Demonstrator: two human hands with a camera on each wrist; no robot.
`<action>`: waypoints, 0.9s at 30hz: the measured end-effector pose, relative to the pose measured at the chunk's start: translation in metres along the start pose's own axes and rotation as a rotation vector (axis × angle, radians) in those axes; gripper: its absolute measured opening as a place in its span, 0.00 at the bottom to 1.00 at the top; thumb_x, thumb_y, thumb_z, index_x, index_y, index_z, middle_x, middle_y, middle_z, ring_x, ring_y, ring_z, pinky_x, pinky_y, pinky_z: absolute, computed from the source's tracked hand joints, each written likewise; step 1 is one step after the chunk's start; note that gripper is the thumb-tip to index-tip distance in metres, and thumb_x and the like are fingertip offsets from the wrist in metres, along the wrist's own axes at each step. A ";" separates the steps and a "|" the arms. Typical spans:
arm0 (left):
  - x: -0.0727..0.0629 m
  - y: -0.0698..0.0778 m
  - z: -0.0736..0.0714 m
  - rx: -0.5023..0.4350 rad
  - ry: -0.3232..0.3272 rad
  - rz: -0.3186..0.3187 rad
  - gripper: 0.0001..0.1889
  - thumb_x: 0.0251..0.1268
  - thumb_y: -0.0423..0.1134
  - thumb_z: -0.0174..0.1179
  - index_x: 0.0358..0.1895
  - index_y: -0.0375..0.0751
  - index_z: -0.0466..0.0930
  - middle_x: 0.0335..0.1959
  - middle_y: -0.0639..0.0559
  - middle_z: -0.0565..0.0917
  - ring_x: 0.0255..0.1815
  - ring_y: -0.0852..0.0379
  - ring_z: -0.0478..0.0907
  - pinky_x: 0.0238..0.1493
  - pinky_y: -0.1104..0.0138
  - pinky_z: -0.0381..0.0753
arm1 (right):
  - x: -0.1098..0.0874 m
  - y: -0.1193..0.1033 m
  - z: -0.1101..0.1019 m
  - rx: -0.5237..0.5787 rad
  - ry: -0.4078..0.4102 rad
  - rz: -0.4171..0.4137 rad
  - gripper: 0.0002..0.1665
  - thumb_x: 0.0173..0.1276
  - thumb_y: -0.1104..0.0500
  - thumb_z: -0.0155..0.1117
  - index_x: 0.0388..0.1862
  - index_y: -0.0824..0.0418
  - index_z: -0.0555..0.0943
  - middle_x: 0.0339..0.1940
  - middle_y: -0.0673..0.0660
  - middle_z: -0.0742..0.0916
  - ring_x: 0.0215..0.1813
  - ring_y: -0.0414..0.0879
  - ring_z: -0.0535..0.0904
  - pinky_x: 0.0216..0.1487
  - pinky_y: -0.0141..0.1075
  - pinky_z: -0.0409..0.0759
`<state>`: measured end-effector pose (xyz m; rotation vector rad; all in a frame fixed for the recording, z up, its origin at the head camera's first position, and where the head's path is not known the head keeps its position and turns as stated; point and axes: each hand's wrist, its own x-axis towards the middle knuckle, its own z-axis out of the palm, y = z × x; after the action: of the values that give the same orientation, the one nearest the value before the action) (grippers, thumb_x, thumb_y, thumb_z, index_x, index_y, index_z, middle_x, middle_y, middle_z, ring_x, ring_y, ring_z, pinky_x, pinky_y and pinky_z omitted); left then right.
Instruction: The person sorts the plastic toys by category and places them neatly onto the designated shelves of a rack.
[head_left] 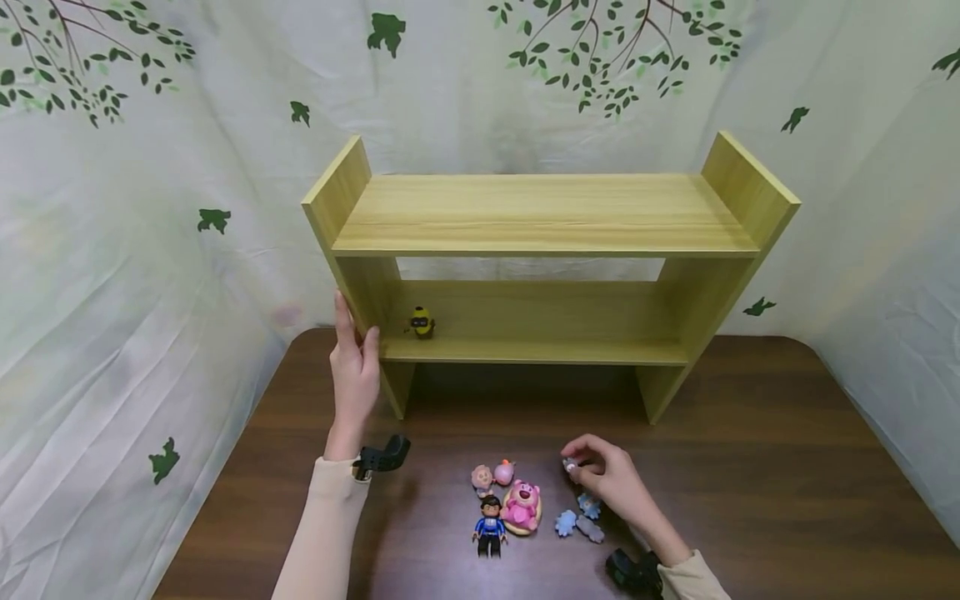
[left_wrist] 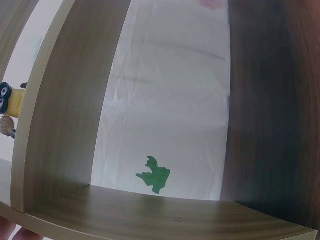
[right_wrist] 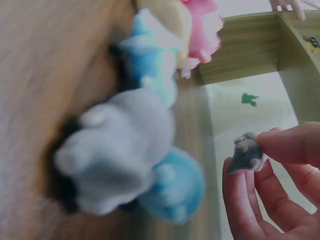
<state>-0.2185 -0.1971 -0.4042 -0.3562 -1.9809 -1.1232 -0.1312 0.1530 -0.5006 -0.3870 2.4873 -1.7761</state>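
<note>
In the head view my left hand (head_left: 356,375) grips the left side panel of a wooden shelf (head_left: 546,215), fingers along its outer face and thumb at the front edge. My right hand (head_left: 613,479) pinches a small grey figurine (right_wrist: 247,153) between thumb and fingers, above the tabletop. Close below it lie two blue figurines (head_left: 566,522) (head_left: 588,505) and a grey figurine (head_left: 590,529). Left of these are a pink bear figurine (head_left: 522,505), a toy man in blue (head_left: 490,527), a round pink figurine (head_left: 504,472) and a pale-pink-faced figurine (head_left: 482,478).
A yellow goggled figurine (head_left: 422,322) stands at the left of the middle shelf board. The shelf stands toward the back of the brown table (head_left: 780,450). Behind it hangs a pale cloth (head_left: 247,158) with green leaf prints.
</note>
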 end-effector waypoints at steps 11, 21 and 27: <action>0.001 -0.002 0.000 0.003 0.011 0.005 0.39 0.75 0.31 0.47 0.76 0.70 0.39 0.26 0.41 0.68 0.21 0.54 0.58 0.27 0.63 0.58 | 0.006 -0.018 -0.001 0.134 -0.037 -0.048 0.11 0.61 0.73 0.64 0.44 0.68 0.81 0.42 0.64 0.84 0.43 0.50 0.81 0.41 0.35 0.81; 0.002 -0.001 -0.001 0.005 -0.004 -0.001 0.39 0.75 0.31 0.47 0.76 0.71 0.38 0.29 0.37 0.70 0.21 0.52 0.59 0.28 0.62 0.58 | 0.011 -0.036 0.005 0.210 -0.026 -0.143 0.12 0.64 0.69 0.65 0.46 0.72 0.81 0.45 0.63 0.82 0.45 0.51 0.81 0.44 0.35 0.80; 0.000 0.000 0.001 0.016 0.002 0.000 0.40 0.74 0.31 0.47 0.76 0.72 0.38 0.27 0.40 0.69 0.21 0.54 0.57 0.27 0.63 0.58 | 0.012 -0.043 0.007 0.216 -0.024 -0.177 0.11 0.64 0.69 0.64 0.45 0.73 0.81 0.46 0.63 0.82 0.46 0.49 0.80 0.43 0.35 0.80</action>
<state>-0.2194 -0.1970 -0.4044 -0.3462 -1.9869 -1.1062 -0.1337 0.1305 -0.4615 -0.6241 2.2766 -2.0659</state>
